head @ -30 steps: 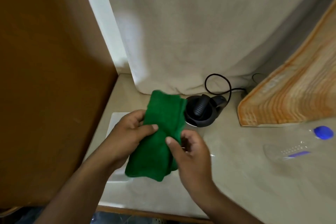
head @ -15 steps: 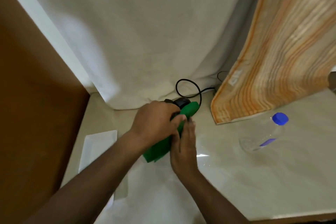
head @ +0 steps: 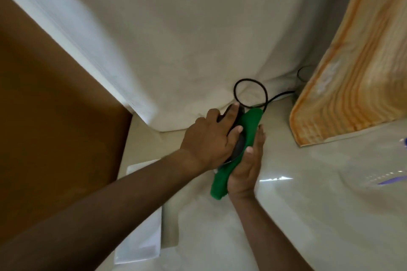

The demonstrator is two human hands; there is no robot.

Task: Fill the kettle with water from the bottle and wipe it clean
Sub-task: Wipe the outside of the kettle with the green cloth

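The dark kettle [head: 239, 146] stands near the back of the pale counter, mostly hidden under my hands. My left hand [head: 211, 136] grips its top and handle from the left. A folded green cloth [head: 248, 130] lies against the kettle's right side, pressed there by the flat palm of my right hand [head: 247, 166]. The clear plastic bottle [head: 392, 179] with a blue cap lies on its side at the right edge of view, partly cut off.
A black power cord [head: 251, 90] loops behind the kettle toward the back. An orange-striped towel [head: 352, 86] hangs at the right. White fabric [head: 187, 39] drapes the back wall. A brown panel [head: 55, 105] stands left, and a white tray [head: 143, 237] lies at the front left.
My left hand has let go of the cloth and settled on top of the kettle. My right hand now holds the cloth flat against the kettle's side. The view has shifted left.
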